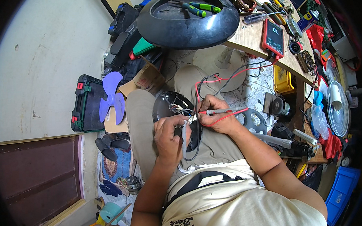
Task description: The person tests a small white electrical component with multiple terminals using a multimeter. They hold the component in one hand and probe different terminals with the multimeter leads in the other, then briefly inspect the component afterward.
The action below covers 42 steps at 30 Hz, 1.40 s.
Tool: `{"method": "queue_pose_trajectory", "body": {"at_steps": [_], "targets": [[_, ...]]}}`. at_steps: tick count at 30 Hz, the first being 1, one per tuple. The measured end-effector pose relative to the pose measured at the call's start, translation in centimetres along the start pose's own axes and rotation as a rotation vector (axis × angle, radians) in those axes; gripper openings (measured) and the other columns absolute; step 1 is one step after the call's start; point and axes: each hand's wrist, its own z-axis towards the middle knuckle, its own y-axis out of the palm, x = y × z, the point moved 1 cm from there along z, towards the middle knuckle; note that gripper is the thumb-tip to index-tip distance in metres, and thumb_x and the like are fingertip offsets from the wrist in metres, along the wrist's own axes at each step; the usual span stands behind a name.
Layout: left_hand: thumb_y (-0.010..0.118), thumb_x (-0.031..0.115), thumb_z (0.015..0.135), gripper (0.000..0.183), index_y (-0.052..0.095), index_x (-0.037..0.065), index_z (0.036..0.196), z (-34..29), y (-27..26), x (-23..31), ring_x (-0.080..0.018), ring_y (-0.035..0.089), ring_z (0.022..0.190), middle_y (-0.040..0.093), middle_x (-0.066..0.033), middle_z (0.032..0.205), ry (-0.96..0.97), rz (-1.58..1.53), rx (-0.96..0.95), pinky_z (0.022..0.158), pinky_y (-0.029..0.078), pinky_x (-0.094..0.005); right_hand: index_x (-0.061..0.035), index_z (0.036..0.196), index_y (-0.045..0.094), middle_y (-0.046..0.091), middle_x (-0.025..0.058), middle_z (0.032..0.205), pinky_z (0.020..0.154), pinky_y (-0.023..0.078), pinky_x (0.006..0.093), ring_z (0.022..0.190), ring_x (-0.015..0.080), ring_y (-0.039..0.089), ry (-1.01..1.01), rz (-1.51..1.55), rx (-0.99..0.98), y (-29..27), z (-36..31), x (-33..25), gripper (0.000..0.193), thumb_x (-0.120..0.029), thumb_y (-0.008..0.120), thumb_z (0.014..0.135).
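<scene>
A pale wall (49, 59) fills the upper left of the frame, with a brown panelled door (40, 188) below it at the lower left. Patterned tile flooring (266, 87) shows between the things around the seated person, and a wooden tabletop (244, 36) at the upper right bears a red handheld meter (273, 39) with a lit screen and a crowd of tools. A purple fan blade (112, 98) leans at the left, near a closed dark green case (87, 106), and a white fan guard (338, 103) stands at the right edge.

At the top centre, a black ring-shaped part (184, 37) holds green-and-black pliers (199, 8) in its hollow. A cardboard box (149, 78) sits left of centre; a blue crate (342, 194) lies at the lower right, its contents unclear.

In the middle of the frame, a black round housing (160, 106) with loose wires (180, 108) rests on the lap. Both forearms rise from the lower edge and converge there. The left hand (170, 134) curls its fingers around a slim pale probe (185, 137); the right hand (216, 115) pinches a grey probe with red ends (226, 110) between thumb and fingers, beside the wires
</scene>
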Motion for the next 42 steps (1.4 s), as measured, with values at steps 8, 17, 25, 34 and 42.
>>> {"method": "queue_pose_trajectory", "body": {"at_steps": [8, 17, 25, 34, 42], "targets": [[0.083, -0.002, 0.08, 0.03, 0.065, 0.009, 0.101, -0.1, 0.0, -0.3, -0.0242, 0.07, 0.093, 0.081, -0.0066, 0.102, 0.019, 0.006, -0.001, 0.093, 0.049, -0.0365, -0.0038, 0.087, 0.052, 0.066, 0.0103, 0.088, 0.077, 0.055, 0.036, 0.085, 0.0188, 0.065, -0.002, 0.026, -0.007, 0.1, 0.1, -0.1, 0.02, -0.007, 0.072, 0.084], [0.083, 0.001, 0.082, 0.027, 0.065, 0.009, 0.1, 0.0, 0.0, 0.0, -0.0251, 0.07, 0.094, 0.08, -0.0072, 0.103, 0.008, 0.001, 0.002, 0.093, 0.049, -0.0372, -0.0033, 0.087, 0.052, 0.064, 0.009, 0.085, 0.076, 0.054, 0.0352, 0.083, 0.0185, 0.064, -0.011, 0.045, -0.01, 0.1, 0.1, 0.5, 0.021, -0.005, 0.072, 0.085], [0.082, 0.002, 0.08, 0.032, 0.064, 0.011, 0.104, -0.1, 0.1, -0.2, -0.0258, 0.07, 0.096, 0.08, -0.0026, 0.105, 0.001, -0.024, -0.004, 0.091, 0.048, -0.0399, -0.0029, 0.087, 0.051, 0.062, 0.0087, 0.083, 0.073, 0.053, 0.0353, 0.081, 0.0183, 0.063, -0.027, 0.013, 0.004, 0.1, 0.0, 0.3, 0.021, -0.004, 0.072, 0.085], [0.083, 0.0, 0.082, 0.026, 0.066, 0.008, 0.101, -0.3, -0.2, 0.0, -0.0242, 0.071, 0.093, 0.08, -0.0095, 0.101, -0.001, -0.057, 0.001, 0.093, 0.05, -0.0369, -0.0036, 0.087, 0.05, 0.059, 0.0075, 0.08, 0.074, 0.054, 0.0361, 0.078, 0.0179, 0.061, -0.028, 0.022, 0.012, 0.3, 0.0, 0.3, 0.021, -0.004, 0.07, 0.086], [0.083, 0.0, 0.081, 0.027, 0.066, 0.009, 0.1, -0.3, -0.1, -0.2, -0.0239, 0.071, 0.094, 0.08, -0.0077, 0.102, 0.023, -0.024, -0.031, 0.094, 0.048, -0.0363, -0.0042, 0.087, 0.048, 0.059, 0.0075, 0.081, 0.08, 0.055, 0.0383, 0.08, 0.0184, 0.061, -0.025, 0.01, -0.01, 0.0, 0.0, 1.0, 0.021, -0.003, 0.069, 0.086]]}}
